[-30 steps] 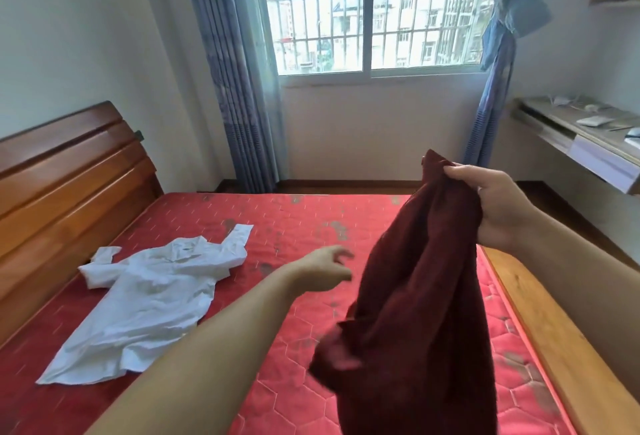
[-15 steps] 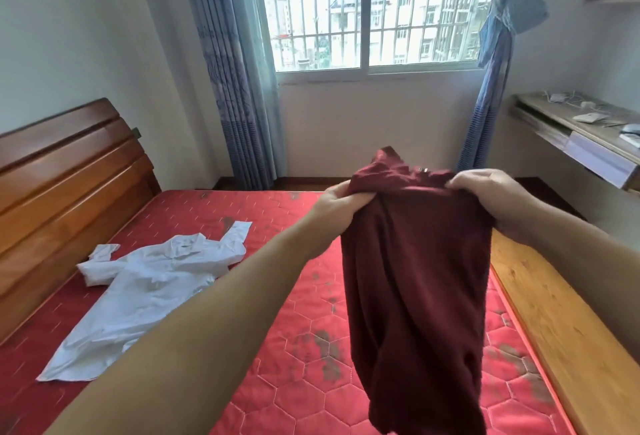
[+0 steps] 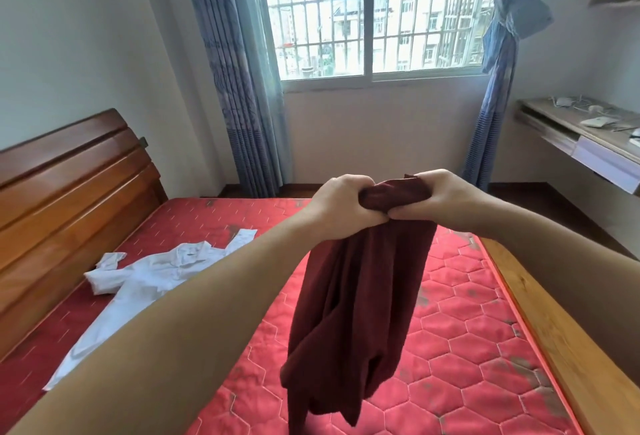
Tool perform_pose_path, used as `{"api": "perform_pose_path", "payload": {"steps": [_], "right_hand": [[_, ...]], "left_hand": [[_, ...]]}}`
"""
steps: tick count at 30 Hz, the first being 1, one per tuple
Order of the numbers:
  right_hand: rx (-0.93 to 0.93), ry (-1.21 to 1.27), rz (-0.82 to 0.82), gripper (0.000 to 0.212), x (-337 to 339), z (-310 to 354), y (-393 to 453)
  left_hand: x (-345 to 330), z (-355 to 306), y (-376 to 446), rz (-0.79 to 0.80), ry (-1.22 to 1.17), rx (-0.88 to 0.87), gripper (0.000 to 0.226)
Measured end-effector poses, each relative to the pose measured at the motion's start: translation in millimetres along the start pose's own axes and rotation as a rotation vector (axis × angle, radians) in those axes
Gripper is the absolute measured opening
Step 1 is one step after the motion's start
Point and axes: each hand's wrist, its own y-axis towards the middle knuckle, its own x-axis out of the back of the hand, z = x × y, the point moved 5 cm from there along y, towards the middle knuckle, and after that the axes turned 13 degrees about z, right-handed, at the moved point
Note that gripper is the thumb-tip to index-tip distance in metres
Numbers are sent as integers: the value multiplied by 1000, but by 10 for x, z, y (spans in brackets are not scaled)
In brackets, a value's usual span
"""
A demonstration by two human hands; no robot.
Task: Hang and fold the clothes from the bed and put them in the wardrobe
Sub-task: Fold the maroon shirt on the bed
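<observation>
A dark maroon knit garment [image 3: 360,299] is held bunched at its top edge, pinched by the curled fingers of the left hand [image 3: 341,204] and right hand [image 3: 446,197], hanging below them above the red quilted bed [image 3: 467,313]. Sorting for folding appears underway; the edge likely needs spreading next. A crumpled white shirt [image 3: 145,278] lies far left of them.

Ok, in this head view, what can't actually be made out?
- Wardrobe: not in the head view at all.
- Dark red garment: bunched in the grip of the left hand and right hand, so its type is unclear; its lowest fold is cut by the bottom edge.
- White shirt: lower part hidden behind the left forearm.
- Small items on the desk: too small to identify.
</observation>
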Motion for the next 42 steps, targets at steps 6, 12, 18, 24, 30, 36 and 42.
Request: {"api": "perform_pose_path", "payload": {"steps": [6, 12, 18, 24, 30, 36, 42], "right_hand": [[115, -143, -146, 15, 22, 139, 72], [152, -354, -253, 23, 110, 207, 14], [87, -216, -208, 17, 241, 101, -43], [-51, 119, -174, 23, 445, -47, -202], [-13, 320, -242, 16, 576, 13, -254], [90, 64, -350, 15, 743, 270, -248], [-8, -139, -351, 16, 864, 342, -353]], "left_hand": [[-34, 202, 41, 209, -59, 183, 23], [-152, 474, 3, 343, -68, 263, 56], [-73, 721, 9, 231, 273, 368, 20], [18, 746, 3, 96, -197, 185, 11], [-33, 619, -49, 184, -492, 148, 7], [0, 515, 15, 140, -841, 101, 32], [76, 495, 32, 285, -548, 153, 15]]}}
